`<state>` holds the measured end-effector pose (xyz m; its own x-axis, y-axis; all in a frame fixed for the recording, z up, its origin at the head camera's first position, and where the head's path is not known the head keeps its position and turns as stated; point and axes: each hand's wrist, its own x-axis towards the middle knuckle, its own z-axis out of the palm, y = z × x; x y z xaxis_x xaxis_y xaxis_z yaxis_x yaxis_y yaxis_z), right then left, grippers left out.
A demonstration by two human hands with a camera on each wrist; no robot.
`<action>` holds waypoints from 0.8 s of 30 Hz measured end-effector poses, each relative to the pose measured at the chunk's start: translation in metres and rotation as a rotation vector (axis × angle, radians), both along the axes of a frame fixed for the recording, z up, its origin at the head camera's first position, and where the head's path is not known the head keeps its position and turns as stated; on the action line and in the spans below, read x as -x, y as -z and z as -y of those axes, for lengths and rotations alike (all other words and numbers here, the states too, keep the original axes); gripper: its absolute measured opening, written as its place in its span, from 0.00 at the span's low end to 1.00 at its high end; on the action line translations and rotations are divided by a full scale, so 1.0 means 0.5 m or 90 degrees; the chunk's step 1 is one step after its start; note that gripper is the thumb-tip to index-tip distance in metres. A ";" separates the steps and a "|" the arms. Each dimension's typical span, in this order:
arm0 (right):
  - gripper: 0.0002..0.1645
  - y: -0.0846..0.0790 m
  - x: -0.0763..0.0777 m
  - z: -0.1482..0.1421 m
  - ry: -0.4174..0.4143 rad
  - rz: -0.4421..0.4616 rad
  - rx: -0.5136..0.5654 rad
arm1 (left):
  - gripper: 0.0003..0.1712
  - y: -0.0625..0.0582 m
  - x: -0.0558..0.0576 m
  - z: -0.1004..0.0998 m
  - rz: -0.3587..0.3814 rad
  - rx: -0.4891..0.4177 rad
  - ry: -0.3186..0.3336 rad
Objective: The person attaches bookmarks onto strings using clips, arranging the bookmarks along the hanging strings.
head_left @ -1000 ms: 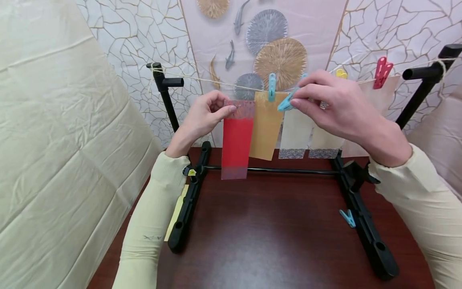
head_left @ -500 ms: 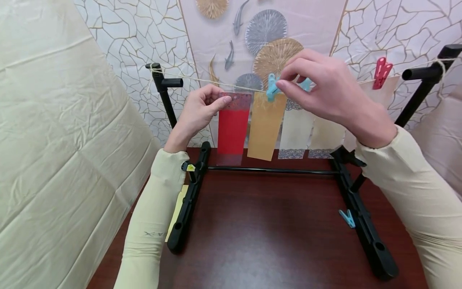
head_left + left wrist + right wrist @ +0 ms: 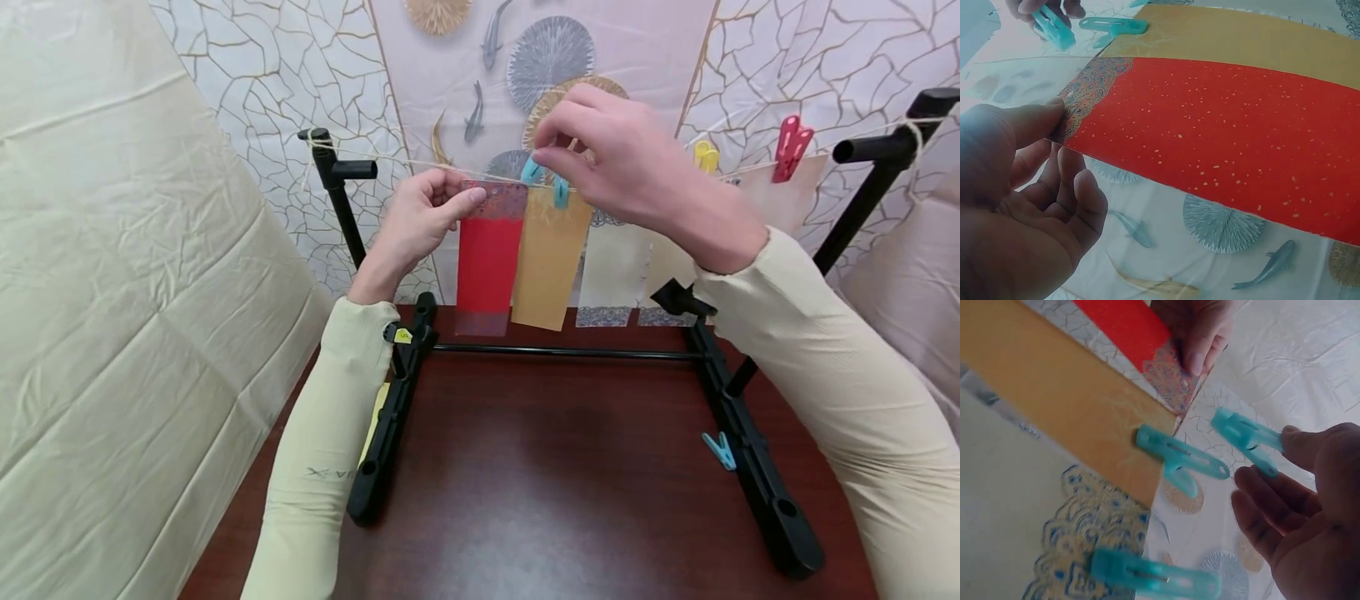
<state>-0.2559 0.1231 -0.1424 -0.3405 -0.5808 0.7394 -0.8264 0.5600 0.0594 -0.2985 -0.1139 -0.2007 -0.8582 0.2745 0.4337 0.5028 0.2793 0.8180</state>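
My left hand (image 3: 423,215) pinches the top left corner of a red paper strip (image 3: 489,262) between thumb and fingers. The strip hangs by the string (image 3: 405,160), its patterned top edge about level with it. My right hand (image 3: 611,158) pinches a blue clothespin (image 3: 532,171) just above the strip's top right corner; in the right wrist view this clothespin (image 3: 1244,434) is apart from the paper. Between the hands, a gold paper strip (image 3: 551,258) hangs from the string by another blue clothespin (image 3: 561,192).
White lace-patterned strips (image 3: 606,267) hang farther right, with yellow (image 3: 706,156) and red clothespins (image 3: 791,150) on the string. A black stand (image 3: 341,196) carries the string. One loose blue clothespin (image 3: 720,451) lies by the stand's right foot on the dark table (image 3: 570,483).
My left hand has raised the red strip up to the string. My right hand has carried its blue clothespin leftward, past the gold strip's clothespin, to the red strip's top right corner.
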 end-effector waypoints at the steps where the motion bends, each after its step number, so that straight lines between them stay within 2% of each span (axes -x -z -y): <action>1: 0.07 0.000 0.002 0.004 0.002 0.002 -0.005 | 0.14 -0.004 -0.006 0.000 0.004 0.001 0.002; 5: 0.08 -0.001 0.010 0.019 0.003 0.009 -0.018 | 0.14 -0.019 -0.028 -0.002 0.010 -0.001 0.008; 7: 0.08 -0.001 0.014 0.024 -0.002 0.015 -0.020 | 0.14 -0.021 -0.030 -0.004 0.005 -0.005 0.010; 15: 0.08 -0.002 0.036 0.043 -0.007 0.034 -0.005 | 0.13 -0.023 -0.028 -0.015 -0.020 -0.029 0.027; 24: 0.08 0.000 0.041 0.057 0.001 0.060 -0.023 | 0.11 -0.018 -0.025 -0.018 -0.045 -0.059 0.035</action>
<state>-0.2763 0.0947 -0.1422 -0.4087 -0.6052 0.6831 -0.8280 0.5607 0.0013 -0.2862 -0.1050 -0.1916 -0.8092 0.2756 0.5188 0.5730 0.1749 0.8007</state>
